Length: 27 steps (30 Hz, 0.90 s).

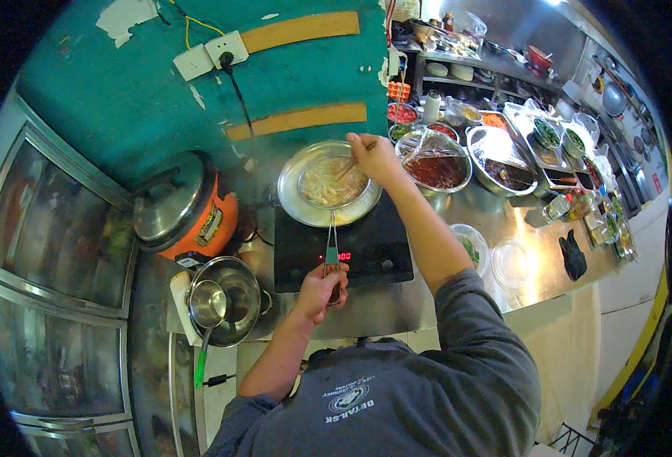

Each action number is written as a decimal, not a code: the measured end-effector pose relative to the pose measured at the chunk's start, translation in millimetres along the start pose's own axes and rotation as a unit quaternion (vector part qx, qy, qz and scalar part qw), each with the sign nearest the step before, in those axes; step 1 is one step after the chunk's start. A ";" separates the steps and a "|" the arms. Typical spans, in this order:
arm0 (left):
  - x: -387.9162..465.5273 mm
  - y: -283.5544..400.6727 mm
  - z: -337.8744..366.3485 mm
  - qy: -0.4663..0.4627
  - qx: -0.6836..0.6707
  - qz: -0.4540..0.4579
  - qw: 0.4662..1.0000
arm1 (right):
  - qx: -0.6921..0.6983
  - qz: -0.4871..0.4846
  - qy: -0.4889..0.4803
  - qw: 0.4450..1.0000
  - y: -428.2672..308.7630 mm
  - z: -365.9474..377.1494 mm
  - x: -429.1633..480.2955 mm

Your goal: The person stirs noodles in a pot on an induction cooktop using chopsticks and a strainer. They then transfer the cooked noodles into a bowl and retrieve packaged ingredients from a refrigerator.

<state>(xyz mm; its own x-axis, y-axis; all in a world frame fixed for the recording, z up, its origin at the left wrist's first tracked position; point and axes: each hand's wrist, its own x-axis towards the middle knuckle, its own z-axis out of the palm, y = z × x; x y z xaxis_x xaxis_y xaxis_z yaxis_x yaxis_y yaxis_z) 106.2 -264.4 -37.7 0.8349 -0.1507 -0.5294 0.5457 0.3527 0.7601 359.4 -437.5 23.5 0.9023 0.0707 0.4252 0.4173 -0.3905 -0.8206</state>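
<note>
My left hand (320, 292) grips the handle of a round strainer (332, 237), whose bowl rests in a wide metal pot (292, 204). Pale noodle-like strands (327, 185) lie in liquid inside the strainer. Over the pot's right side, my right hand (375, 159) holds chopsticks (347, 170), their tips slanting down into the strands. Beneath the pot is a black induction cooker (370, 245) with a lit red display.
An orange cooker with a metal lid (190, 211) stands left, behind a metal pot (242, 291) with a green-handled ladle (207, 305). A film-covered bowl of red sauce (436, 171), another steel basin (504, 174) and a clear lidded tub (510, 263) are on the right. A socket (226, 48) is on the wall.
</note>
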 end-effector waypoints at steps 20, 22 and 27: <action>6.0 4.3 -6.7 -0.017 0.019 0.004 1.000 | 0.029 0.026 0.006 0.999 11.7 -33.2 -3.5; 6.7 3.1 -6.0 -0.021 0.016 0.004 1.000 | 0.056 0.026 0.042 0.997 9.2 -30.3 -8.9; 6.8 2.1 -5.6 -0.024 0.016 0.008 1.000 | 0.134 -0.023 -0.156 0.978 0.8 -13.0 -22.0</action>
<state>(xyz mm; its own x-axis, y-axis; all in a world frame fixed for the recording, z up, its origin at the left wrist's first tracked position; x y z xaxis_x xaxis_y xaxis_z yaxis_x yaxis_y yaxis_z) 112.6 -259.5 -41.9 0.8452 -0.1895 -0.4997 0.5342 0.3264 0.7798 338.5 -451.3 18.5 0.8540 0.3748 0.3609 0.4332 -0.1280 -0.8922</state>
